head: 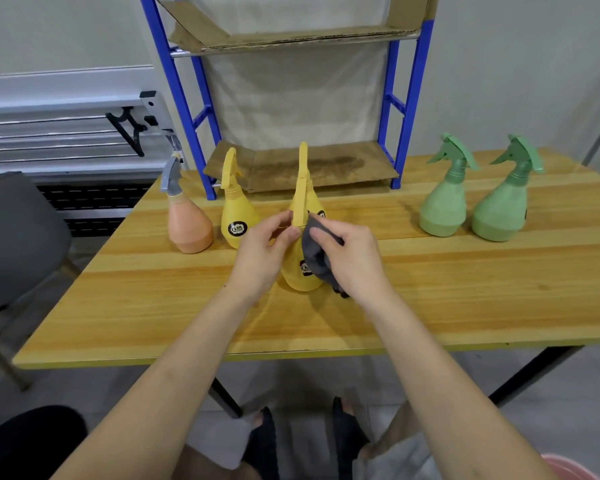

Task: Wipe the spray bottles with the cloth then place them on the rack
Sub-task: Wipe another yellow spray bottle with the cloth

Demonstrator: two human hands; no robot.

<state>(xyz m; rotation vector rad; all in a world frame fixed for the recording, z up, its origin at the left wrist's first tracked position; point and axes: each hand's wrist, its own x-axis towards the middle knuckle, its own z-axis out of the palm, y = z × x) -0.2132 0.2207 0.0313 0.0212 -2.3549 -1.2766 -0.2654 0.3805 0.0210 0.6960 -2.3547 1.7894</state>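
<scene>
At the near middle of the wooden table [187, 306], the left hand [260, 258] pinches the neck of a yellow plastic spray bottle [300, 275] while the right hand [352, 261] grips a dark grey cloth [314, 251] against its side: wiping is under way. Next, I judge, it must be lifted past the other bottles to the blue metal rack [407, 109] behind.

Left hand [262, 252] pinching, right hand [349, 256] gripping (fingers [321, 233] curled)
</scene>
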